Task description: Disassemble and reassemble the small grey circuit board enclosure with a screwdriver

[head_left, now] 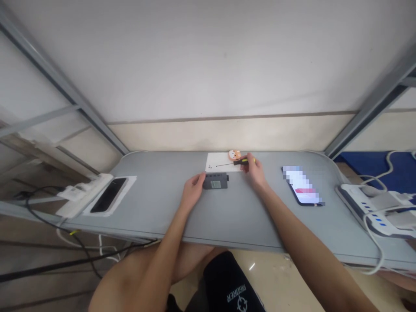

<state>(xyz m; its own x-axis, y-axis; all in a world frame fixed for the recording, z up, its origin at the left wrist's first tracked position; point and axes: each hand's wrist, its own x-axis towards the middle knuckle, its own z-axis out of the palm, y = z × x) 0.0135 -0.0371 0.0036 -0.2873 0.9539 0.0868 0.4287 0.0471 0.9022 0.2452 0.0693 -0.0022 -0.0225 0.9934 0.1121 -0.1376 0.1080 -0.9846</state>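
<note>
My left hand (pixel 194 190) pinches the left end of a dark grey rectangular electronic box (pixel 216 181), which has vent slots and a pale label. My right hand (pixel 253 171) grips the black and yellow handle of a screwdriver (pixel 240 162), its thin shaft pointing left. Beneath the screwdriver lies a white sheet (pixel 214 157). Several tiny dark pieces, which look like screws, (pixel 209 167) sit on the sheet close to the screwdriver's tip. An orange and white animal-faced item (pixel 234 154) rests at the sheet's back right, just beyond my right hand.
A lit phone (pixel 302 185) lies to the right on the grey tabletop (pixel 156 195). Farther right is a white power strip (pixel 367 208) with plugs and cables. At the left, a dark-screened phone (pixel 108 195) lies on white paper beside another power strip (pixel 84 195). Metal posts flank the table.
</note>
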